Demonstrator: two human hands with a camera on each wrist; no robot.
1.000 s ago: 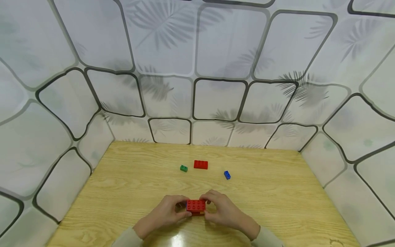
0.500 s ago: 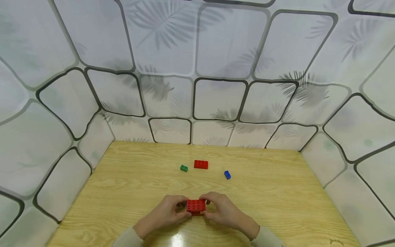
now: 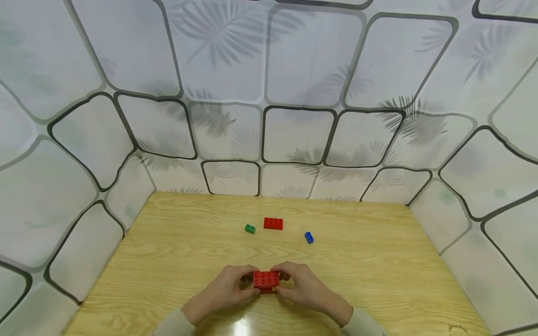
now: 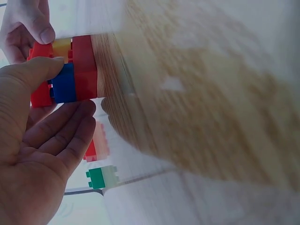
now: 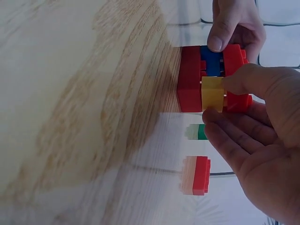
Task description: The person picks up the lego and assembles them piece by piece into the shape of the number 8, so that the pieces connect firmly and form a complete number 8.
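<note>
A small stack of toy building bricks stands on the table between both hands. Its top is a red brick (image 3: 266,279) with two rows of studs. Below that, a blue brick (image 4: 64,83) sits at the left end and a yellow brick (image 5: 213,93) at the right. Another red brick (image 5: 190,78) forms the base. My left hand (image 3: 229,285) holds the stack's left end, thumb at the near side and fingers behind. At the right end, my right hand (image 3: 303,287) grips it likewise. A narrow gap with studs showing lies under the top brick.
Farther back on the wooden table (image 3: 180,242) lie a small green brick (image 3: 250,229), a red brick (image 3: 273,223) and a small blue brick (image 3: 309,237), set apart. Patterned cloth walls (image 3: 231,130) enclose the table at the back and sides.
The right hand's fingers have shifted slightly at the stack's right end since a second ago. Otherwise the stack, the left hand and the loose bricks stay in place.
</note>
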